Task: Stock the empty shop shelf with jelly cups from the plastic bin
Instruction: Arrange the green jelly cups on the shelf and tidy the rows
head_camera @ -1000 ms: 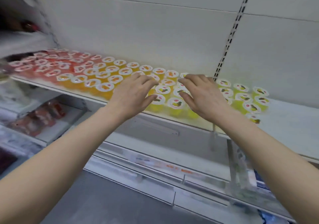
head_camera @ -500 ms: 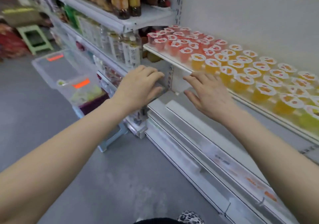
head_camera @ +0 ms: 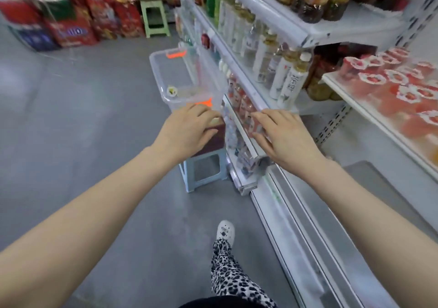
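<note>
A clear plastic bin (head_camera: 166, 70) with orange latches stands on a pale blue stool (head_camera: 203, 170) beside the shelving. One jelly cup (head_camera: 172, 91) lies in its near corner. My left hand (head_camera: 187, 132) reaches out in front of the bin's near end, fingers relaxed, holding nothing. My right hand (head_camera: 284, 137) hovers beside it over a lower shelf edge, fingers spread and empty. Red jelly cups (head_camera: 398, 82) fill the white shelf (head_camera: 355, 103) at the right.
Bottled drinks (head_camera: 284, 70) line the shelves behind the bin. A green stool (head_camera: 154, 18) and stacked red packs (head_camera: 71, 16) stand at the far end of the grey floor. My leopard-print leg and white shoe (head_camera: 225, 231) are below.
My view swung left from the stocked jelly shelf to the aisle. Both empty hands left the shelf and moved toward the bin on the stool.
</note>
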